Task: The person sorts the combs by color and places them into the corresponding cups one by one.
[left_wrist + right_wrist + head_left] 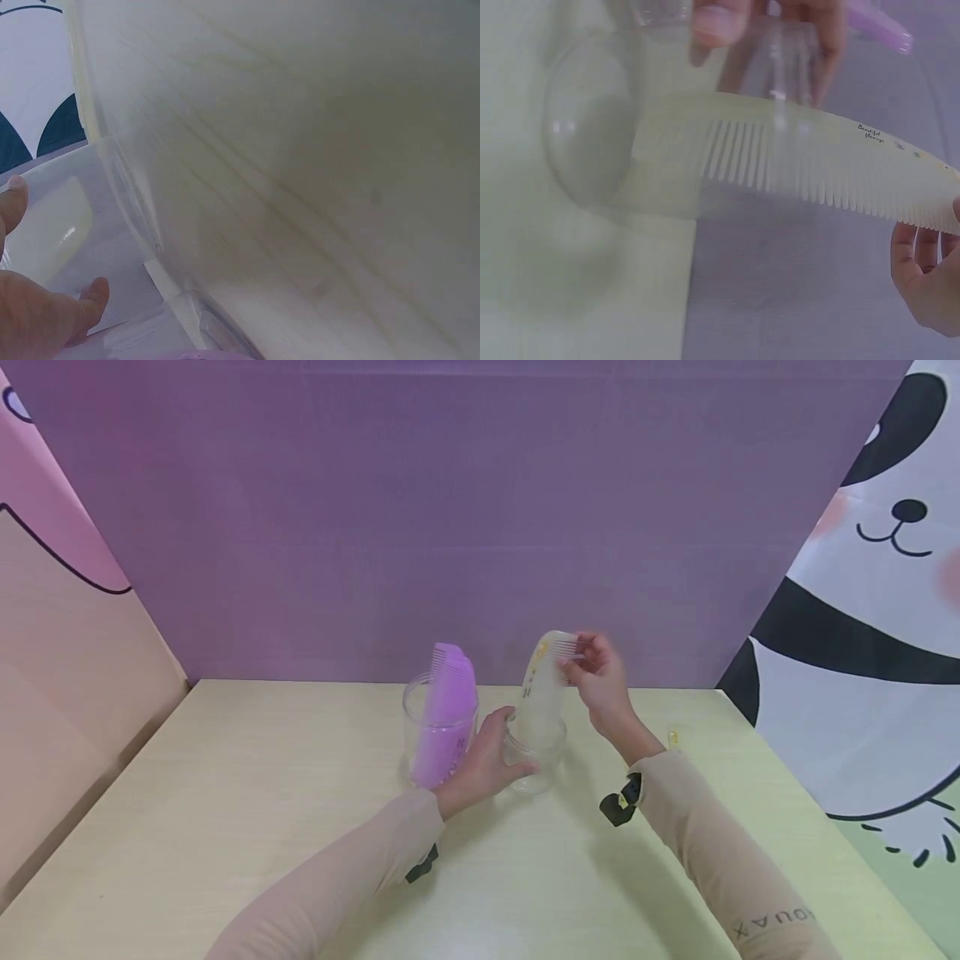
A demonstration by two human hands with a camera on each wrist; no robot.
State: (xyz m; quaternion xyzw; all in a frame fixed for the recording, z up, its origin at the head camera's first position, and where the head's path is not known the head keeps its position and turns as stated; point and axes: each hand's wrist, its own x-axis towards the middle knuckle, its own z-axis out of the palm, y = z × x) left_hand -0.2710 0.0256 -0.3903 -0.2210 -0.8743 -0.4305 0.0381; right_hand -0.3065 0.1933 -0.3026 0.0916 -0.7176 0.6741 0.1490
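Clear plastic is what the small round jar [534, 752] is made of, and it stands on the pale yellow bench [225, 827] in the head view. The left hand [483, 764] wraps its fingers round the jar's side and holds it in place. The right hand [598, 681] pinches the top end of a pale, see-through plastic comb [542, 681] with tiny yellow pictures on it. The comb stands almost upright with its lower end down inside the jar. Just beside it, to the left, a second clear jar [438, 727] holds a purple plastic comb [448, 714].

In the left wrist view the bench fills most of the picture, blurred. A fingertip and thumb [45, 315] show at the lower left against the clear jar wall [52, 225], curled round it.

In the right wrist view the pale comb [810, 169] lies across the picture, teeth pointing down. The right fingers [926, 274] grip its end at the right edge. The clear jar [592, 127] is a soft blur behind it.

To do this well, I think the left hand should keep the jar steady so it cannot tip. The right hand should lower the comb straight, slowly, and let go only when the comb rests on the bottom.
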